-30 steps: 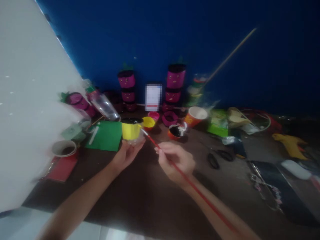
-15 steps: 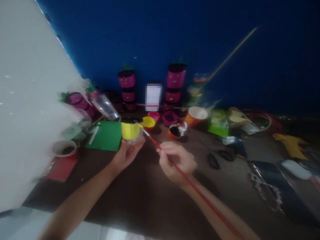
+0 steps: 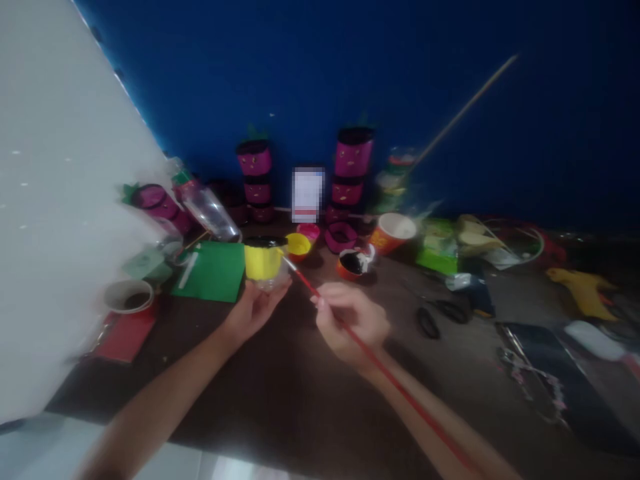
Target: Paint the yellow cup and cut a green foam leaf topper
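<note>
My left hand [image 3: 257, 307] is closed around the lower, clear part of a cup-like plastic container [image 3: 263, 263], painted yellow on its side with a black band at the rim. My right hand [image 3: 353, 323] grips a long paintbrush [image 3: 310, 287] with a red handle, pinched near its front. The brush tip touches, or nearly touches, the right side of the yellow paint. Just behind stands a small pot of yellow paint [image 3: 299, 247], with a pink pot [image 3: 308, 232] beyond it. An orange pot of black paint [image 3: 351, 264] sits to the right.
Purple stacked figures [image 3: 353, 160] stand along the blue wall, near a blurred-out screen [image 3: 307, 195]. Green paper [image 3: 213, 273] and a white-rimmed cup [image 3: 128, 297] lie left. On the right are a red paper cup [image 3: 393, 235], scissors [image 3: 430, 321], a yellow glue gun [image 3: 585, 290] and a dark phone-like slab [image 3: 570, 380].
The brush tip has shifted slightly down along the right side of the yellow paint. My left hand still holds the container in nearly the same place.
</note>
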A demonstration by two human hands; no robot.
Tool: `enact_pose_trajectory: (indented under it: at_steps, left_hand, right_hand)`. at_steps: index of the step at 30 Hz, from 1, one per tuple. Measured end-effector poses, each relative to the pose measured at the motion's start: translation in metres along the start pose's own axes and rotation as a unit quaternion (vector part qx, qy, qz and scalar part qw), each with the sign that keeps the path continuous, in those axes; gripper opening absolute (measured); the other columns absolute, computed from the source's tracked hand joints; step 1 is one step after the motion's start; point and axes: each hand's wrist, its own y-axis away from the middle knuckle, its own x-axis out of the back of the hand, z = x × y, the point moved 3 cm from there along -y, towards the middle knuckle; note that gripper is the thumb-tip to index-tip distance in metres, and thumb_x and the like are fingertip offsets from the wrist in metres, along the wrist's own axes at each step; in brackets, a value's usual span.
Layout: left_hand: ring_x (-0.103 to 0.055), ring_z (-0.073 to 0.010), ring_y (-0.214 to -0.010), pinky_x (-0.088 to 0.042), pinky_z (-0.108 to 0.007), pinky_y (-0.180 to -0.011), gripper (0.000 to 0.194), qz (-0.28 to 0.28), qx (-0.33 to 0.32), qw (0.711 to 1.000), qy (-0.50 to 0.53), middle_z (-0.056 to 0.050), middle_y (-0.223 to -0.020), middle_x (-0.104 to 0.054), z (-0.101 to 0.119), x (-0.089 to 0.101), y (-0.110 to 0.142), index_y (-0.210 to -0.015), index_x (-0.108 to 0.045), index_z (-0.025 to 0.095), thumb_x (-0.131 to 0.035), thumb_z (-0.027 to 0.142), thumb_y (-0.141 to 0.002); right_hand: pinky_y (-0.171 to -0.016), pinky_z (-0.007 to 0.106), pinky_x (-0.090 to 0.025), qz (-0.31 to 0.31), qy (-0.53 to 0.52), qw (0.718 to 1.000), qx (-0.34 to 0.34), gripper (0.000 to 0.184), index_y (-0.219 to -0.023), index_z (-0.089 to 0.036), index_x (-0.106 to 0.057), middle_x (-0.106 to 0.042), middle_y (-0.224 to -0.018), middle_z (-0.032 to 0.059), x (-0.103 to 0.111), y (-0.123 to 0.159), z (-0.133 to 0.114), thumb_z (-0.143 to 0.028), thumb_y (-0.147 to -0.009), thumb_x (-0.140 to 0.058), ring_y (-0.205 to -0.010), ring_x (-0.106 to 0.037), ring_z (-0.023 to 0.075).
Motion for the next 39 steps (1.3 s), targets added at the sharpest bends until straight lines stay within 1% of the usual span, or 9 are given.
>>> enact_pose_trajectory:
  at_steps: [4,11,15,18,23,26,28,33,39]
  left_hand:
    - [-0.061,-0.0215,-0.112,-0.039,-0.035,-0.106,0.061,-0.008,-0.003,1.000,0.001,-0.018,-0.113,-0.066,0.001,-0.003,0.001,-0.144,-0.022,0.006,-0.025,0.044,-0.096]
    - [-0.057,-0.0205,-0.117,-0.039,-0.035,-0.107,0.056,0.039,-0.035,0.999,0.006,-0.016,-0.124,-0.061,0.002,-0.011,0.003,-0.144,-0.024,0.011,-0.028,0.041,-0.097]
    - [-0.056,-0.0211,-0.118,-0.039,-0.037,-0.106,0.056,0.046,-0.037,0.998,0.019,-0.015,-0.124,-0.060,0.001,-0.013,0.004,-0.144,-0.025,0.013,-0.030,0.042,-0.096]
    - [-0.057,-0.0216,-0.117,-0.041,-0.036,-0.105,0.058,0.056,-0.035,0.998,0.019,-0.017,-0.125,-0.059,0.001,-0.013,0.004,-0.143,-0.025,0.010,-0.030,0.043,-0.096]
    - [-0.060,-0.0213,-0.112,-0.045,-0.034,-0.101,0.055,0.065,-0.043,0.997,0.009,-0.018,-0.122,-0.061,0.002,-0.015,0.005,-0.142,-0.028,0.008,-0.028,0.040,-0.097]
    - [-0.060,-0.0214,-0.112,-0.045,-0.034,-0.101,0.057,0.073,-0.050,0.996,0.021,-0.018,-0.122,-0.061,0.003,-0.013,0.004,-0.143,-0.027,0.010,-0.029,0.043,-0.096]
    - [-0.060,-0.0220,-0.112,-0.045,-0.034,-0.102,0.061,0.072,-0.040,0.996,0.026,-0.019,-0.124,-0.060,0.002,-0.012,0.004,-0.144,-0.025,0.010,-0.031,0.046,-0.095]
    - [-0.061,-0.0218,-0.111,-0.046,-0.033,-0.100,0.062,0.077,-0.043,0.996,0.019,-0.019,-0.122,-0.061,0.002,-0.012,0.005,-0.144,-0.024,0.009,-0.030,0.046,-0.095]
    - [-0.062,-0.0220,-0.109,-0.044,-0.032,-0.101,0.066,0.058,-0.013,0.998,0.015,-0.019,-0.116,-0.064,0.000,-0.008,0.003,-0.144,-0.022,0.006,-0.027,0.049,-0.094]
  right_hand:
    - [-0.058,0.028,-0.057,-0.027,0.003,1.000,-0.007,0.018,-0.073,-0.019,-0.058,-0.066,-0.068,0.0016,0.000,-0.002,-0.002,-0.002,-0.068,-0.060,-0.061,-0.066,0.0151]
    - [-0.052,0.028,-0.055,-0.072,-0.016,0.997,0.015,0.020,-0.067,-0.020,-0.057,-0.062,-0.060,0.0002,0.005,0.001,-0.007,0.000,-0.066,-0.058,-0.055,-0.064,0.0156]
    - [-0.054,0.030,-0.056,-0.043,-0.015,0.998,0.038,0.021,-0.069,-0.021,-0.057,-0.062,-0.060,-0.0002,0.007,0.003,-0.009,0.000,-0.067,-0.057,-0.056,-0.064,0.0165]
    - [-0.057,0.030,-0.057,-0.023,0.004,0.999,0.023,0.020,-0.072,-0.021,-0.058,-0.065,-0.065,0.0017,0.006,0.003,-0.008,-0.001,-0.068,-0.057,-0.061,-0.066,0.0174]
    - [-0.053,0.028,-0.056,-0.076,-0.002,0.997,0.018,0.019,-0.068,-0.020,-0.056,-0.062,-0.060,0.0003,0.004,0.004,-0.007,-0.002,-0.067,-0.057,-0.057,-0.064,0.0163]
    - [-0.055,0.029,-0.056,-0.049,-0.001,0.998,0.042,0.021,-0.068,-0.021,-0.055,-0.062,-0.060,-0.0003,0.006,0.005,-0.007,-0.001,-0.066,-0.057,-0.057,-0.065,0.0164]
    - [-0.057,0.029,-0.057,-0.031,0.009,0.999,0.033,0.020,-0.071,-0.021,-0.056,-0.065,-0.065,0.0010,0.006,0.005,-0.006,-0.001,-0.067,-0.058,-0.060,-0.066,0.0167]
    - [-0.057,0.028,-0.057,-0.056,-0.002,0.998,0.014,0.019,-0.071,-0.021,-0.056,-0.065,-0.064,0.0007,0.004,0.005,-0.006,-0.002,-0.068,-0.058,-0.061,-0.067,0.0166]
    - [-0.062,0.030,-0.058,0.006,0.005,1.000,-0.008,0.020,-0.076,-0.021,-0.058,-0.066,-0.069,0.0017,0.005,0.005,-0.001,-0.002,-0.070,-0.058,-0.066,-0.067,0.0170]
